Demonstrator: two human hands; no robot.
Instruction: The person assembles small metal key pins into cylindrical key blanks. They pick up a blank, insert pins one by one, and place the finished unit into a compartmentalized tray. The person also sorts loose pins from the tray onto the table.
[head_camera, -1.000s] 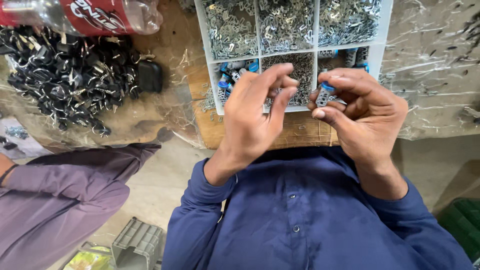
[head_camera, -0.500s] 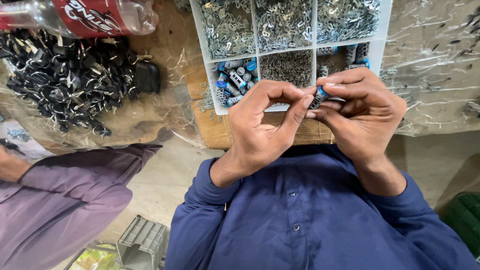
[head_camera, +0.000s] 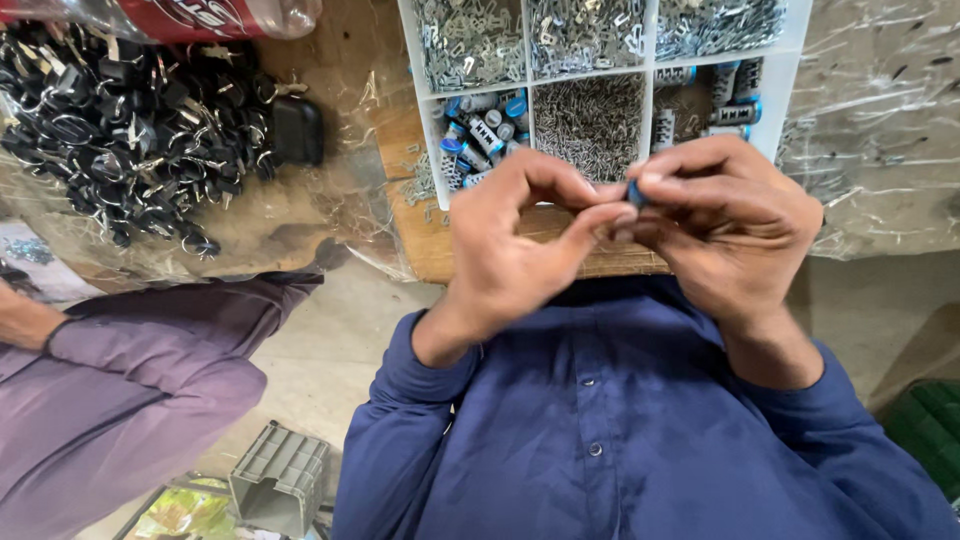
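Soft, even daylight, moderately bright, faint shadow beneath the left hand (head_camera: 525, 250) and right hand (head_camera: 725, 225), white glare on crinkled plastic sheeting (head_camera: 880, 130) right of the hands, fingertips slightly motion-blurred, wide-angle stretching toward the frame edges, foreground sleeves soft.

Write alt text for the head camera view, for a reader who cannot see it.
The left hand and right hand pinch a small blue part between their fingertips above a white compartment tray of small metal pieces and blue-capped cylinders. A heap of black parts lies to the left, near another person's purple sleeve.
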